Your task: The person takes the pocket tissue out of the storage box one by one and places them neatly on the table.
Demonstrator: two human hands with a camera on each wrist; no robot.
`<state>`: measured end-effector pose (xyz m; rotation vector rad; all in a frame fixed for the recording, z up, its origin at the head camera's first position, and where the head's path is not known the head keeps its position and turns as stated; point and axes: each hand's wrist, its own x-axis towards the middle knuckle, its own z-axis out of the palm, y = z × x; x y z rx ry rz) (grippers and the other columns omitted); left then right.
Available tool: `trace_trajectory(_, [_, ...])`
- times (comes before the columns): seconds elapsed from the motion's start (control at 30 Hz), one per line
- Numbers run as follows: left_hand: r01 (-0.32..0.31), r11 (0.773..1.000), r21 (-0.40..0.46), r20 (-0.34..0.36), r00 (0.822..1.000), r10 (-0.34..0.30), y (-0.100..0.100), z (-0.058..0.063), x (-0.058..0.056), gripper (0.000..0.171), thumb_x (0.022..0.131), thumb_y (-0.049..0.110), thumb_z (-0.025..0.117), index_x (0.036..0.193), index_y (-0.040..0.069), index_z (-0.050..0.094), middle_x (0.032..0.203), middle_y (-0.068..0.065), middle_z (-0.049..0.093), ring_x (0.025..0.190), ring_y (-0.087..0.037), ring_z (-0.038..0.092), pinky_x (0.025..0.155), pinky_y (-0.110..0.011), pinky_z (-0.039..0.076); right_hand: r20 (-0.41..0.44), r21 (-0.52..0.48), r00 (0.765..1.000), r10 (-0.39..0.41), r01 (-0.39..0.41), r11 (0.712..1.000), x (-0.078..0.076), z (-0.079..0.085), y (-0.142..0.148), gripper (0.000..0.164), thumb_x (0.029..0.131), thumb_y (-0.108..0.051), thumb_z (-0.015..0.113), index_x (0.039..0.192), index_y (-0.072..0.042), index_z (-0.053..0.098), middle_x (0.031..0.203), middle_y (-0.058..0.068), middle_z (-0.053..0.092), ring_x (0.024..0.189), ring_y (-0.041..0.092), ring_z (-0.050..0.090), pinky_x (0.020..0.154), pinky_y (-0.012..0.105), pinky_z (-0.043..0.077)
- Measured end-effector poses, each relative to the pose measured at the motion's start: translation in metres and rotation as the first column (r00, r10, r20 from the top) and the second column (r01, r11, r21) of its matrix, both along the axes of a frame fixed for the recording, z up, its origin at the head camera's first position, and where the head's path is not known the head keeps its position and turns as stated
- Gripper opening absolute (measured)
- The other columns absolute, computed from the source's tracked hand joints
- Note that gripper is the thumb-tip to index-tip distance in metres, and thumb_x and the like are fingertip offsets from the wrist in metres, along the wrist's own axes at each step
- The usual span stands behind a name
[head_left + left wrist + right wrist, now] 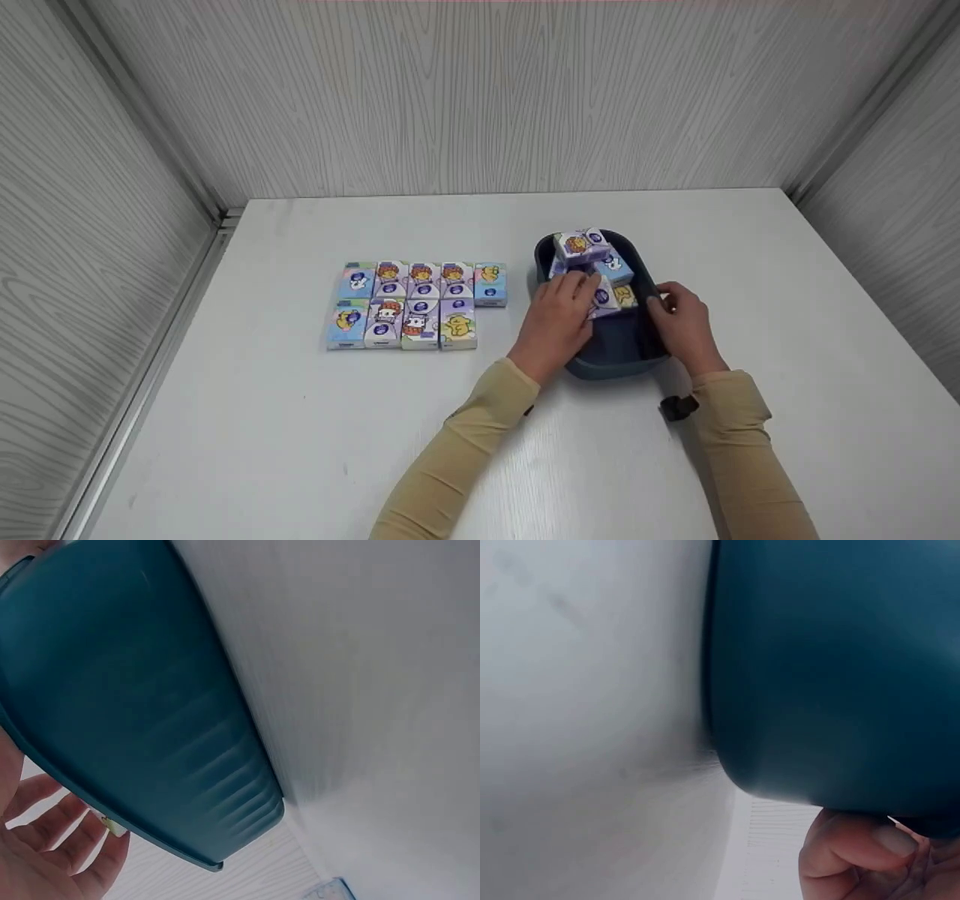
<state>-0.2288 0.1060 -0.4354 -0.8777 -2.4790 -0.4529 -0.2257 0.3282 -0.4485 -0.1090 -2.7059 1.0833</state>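
A dark blue-green plastic basket stands on the table right of centre and holds several small cartoon-printed boxes. My left hand reaches over the basket's left rim, fingers bent down among the boxes. A purple-white box lies right beside its fingertips. In the left wrist view a small box end shows by the fingers; the thumb is hidden, so a grip cannot be made out. On the other side, my right hand pinches the basket's right rim, thumb inside, and its curled fingers appear below the wall.
Left of the basket, more small boxes lie flat, side by side in two rows, the back row reaching one box further right. Grey wood-grain panels enclose the white table at the back and both sides.
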Motion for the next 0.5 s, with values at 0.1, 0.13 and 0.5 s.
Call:
trace_trajectory(0.1, [0.002,0.999,0.036,0.017,1.000,-0.003,-0.004,-0.001,0.001,0.057,0.085,0.019,0.067,0.138,0.009,0.049,0.126,-0.007,0.052,0.117,-0.022,0.047,0.099,-0.035,0.040,-0.001,0.002,1.000,0.003,-0.003,1.000,0.001,-0.001,0.000,0.030,0.097,-0.016,0.051,0.117,0.005,0.057,0.078,0.013,0.054,0.067,0.023,0.047,0.061,0.034,0.040])
trace_trajectory(0.13, [0.002,0.999,0.048,0.020,1.000,-0.003,-0.005,-0.001,0.001,0.057,0.085,0.019,0.067,0.138,0.009,0.049,0.126,-0.007,0.052,0.117,-0.022,0.047,0.100,-0.035,0.039,0.000,0.002,1.000,0.004,-0.004,1.000,0.001,-0.001,0.000,0.030,0.097,-0.016,0.050,0.117,0.004,0.057,0.079,0.013,0.054,0.067,0.023,0.047,0.061,0.034,0.040])
trace_trajectory(0.5, [-0.036,0.961,0.275,0.027,0.999,0.029,-0.027,0.008,0.016,0.062,0.083,0.023,0.072,0.137,0.005,0.048,0.124,-0.011,0.052,0.113,-0.022,0.049,0.097,-0.033,0.041,0.014,0.001,1.000,0.002,-0.002,1.000,0.002,0.001,0.001,0.031,0.098,-0.017,0.049,0.118,0.005,0.057,0.081,0.013,0.052,0.070,0.024,0.046,0.061,0.034,0.039])
